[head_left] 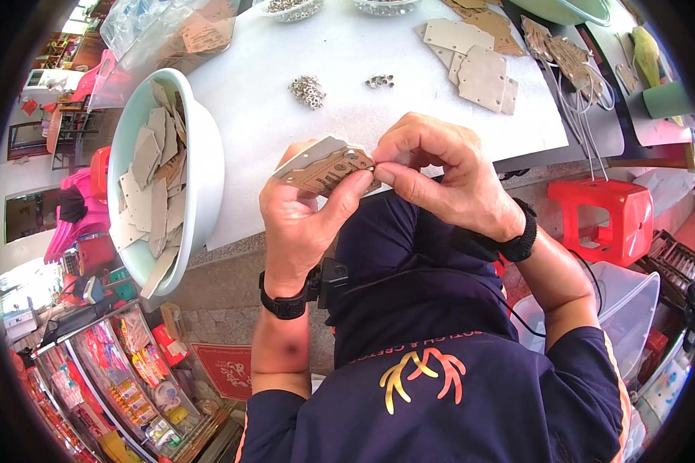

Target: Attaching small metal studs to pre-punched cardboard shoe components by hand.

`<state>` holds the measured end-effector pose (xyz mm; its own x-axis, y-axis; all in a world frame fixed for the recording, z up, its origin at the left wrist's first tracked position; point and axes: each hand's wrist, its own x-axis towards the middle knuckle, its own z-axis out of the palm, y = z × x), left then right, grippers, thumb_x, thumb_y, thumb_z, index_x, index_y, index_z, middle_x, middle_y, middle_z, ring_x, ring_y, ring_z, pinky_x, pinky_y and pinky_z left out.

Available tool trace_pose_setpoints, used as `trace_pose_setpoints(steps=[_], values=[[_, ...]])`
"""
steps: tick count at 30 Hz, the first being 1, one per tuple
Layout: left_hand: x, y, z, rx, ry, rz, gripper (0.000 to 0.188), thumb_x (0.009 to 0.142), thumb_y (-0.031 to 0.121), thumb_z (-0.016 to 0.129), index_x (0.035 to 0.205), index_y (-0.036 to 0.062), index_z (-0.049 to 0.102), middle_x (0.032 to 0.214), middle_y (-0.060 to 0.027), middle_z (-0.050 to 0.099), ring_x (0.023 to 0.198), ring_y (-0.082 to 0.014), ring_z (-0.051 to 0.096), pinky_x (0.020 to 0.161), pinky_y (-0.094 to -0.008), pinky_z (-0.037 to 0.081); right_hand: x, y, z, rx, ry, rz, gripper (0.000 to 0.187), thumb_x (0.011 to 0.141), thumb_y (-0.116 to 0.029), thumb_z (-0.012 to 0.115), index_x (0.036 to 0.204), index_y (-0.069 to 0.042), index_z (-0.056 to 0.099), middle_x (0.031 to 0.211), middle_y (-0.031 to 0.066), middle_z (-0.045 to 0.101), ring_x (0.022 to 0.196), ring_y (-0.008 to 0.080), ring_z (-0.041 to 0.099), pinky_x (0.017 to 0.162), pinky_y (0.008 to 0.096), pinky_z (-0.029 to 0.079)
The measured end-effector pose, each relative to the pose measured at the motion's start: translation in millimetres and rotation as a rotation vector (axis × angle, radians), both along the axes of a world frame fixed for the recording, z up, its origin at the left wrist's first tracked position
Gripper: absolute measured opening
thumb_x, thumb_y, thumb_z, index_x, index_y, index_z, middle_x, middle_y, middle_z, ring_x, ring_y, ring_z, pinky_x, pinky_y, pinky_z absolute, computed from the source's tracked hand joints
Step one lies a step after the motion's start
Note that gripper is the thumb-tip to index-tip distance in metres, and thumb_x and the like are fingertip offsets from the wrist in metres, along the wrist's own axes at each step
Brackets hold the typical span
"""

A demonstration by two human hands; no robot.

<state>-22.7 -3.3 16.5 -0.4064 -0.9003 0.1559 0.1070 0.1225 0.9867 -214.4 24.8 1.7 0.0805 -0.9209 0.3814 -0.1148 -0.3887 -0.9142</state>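
Observation:
Above the near edge of the table, my left hand [305, 212] grips a few cardboard pieces [330, 171], a printed brown one facing me and a grey one behind it. The thumb presses on the front near the right end. My right hand [448, 174] meets that end with thumb and forefinger pinched together. A tiny shiny spot shows between the fingertips, too small to name. Beyond my hands lie a heap of small silvery metal rings [307, 91] and a smaller group of metal rings [379, 81].
Left of the table stands a pale basin [208, 154] full of cardboard pieces. Stacked cardboard pieces [483, 77] lie at the table's far right, near white cords [587, 131]. Two bowls of metal bits sit at the far edge. A red stool [602, 212] stands at right.

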Motion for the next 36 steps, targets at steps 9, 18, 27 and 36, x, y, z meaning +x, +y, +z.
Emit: trace_pose_setpoints(steps=[9,18,27,36], values=[[2,3,4,0.054,-0.022,-0.034,0.023,0.087,-0.002,0.068,0.110,-0.0048,0.065,0.099,-0.0075,0.069,0.087,-0.0118,0.065,0.079,-0.0255,0.053,-9,0,3,0.316,-0.152,0.176,0.016,0.089,-0.015,0.071,0.098,-0.003,0.066,0.080,-0.0013,0.065,0.067,0.0033,0.056,0.060,0.0210,0.047],[6,0,5,0.193,-0.055,-0.039,0.025,0.088,0.001,0.069,0.112,-0.0043,0.066,0.098,-0.0070,0.069,0.089,-0.0115,0.065,0.079,-0.0257,0.052,-6,-3,8,0.418,-0.242,0.213,0.022,0.091,-0.014,0.069,0.108,-0.002,0.062,0.084,-0.0004,0.067,0.070,0.0028,0.056,0.061,0.0205,0.048],[5,2,6,0.072,-0.148,-0.022,0.025,0.088,0.002,0.068,0.113,-0.0018,0.063,0.100,-0.0062,0.068,0.092,-0.0111,0.064,0.081,-0.0259,0.052,-5,-2,6,0.235,0.101,0.074,0.019,0.088,-0.016,0.071,0.099,-0.002,0.068,0.073,0.0027,0.066,0.064,0.0072,0.059,0.058,0.0224,0.047],[6,1,6,0.038,-0.138,-0.118,0.022,0.090,0.002,0.066,0.111,-0.0005,0.059,0.101,-0.0046,0.063,0.093,-0.0094,0.061,0.081,-0.0247,0.051,-12,-7,7,0.108,0.113,0.151,0.015,0.081,-0.012,0.069,0.090,-0.001,0.064,0.069,0.0049,0.063,0.062,0.0113,0.060,0.056,0.0267,0.049]])
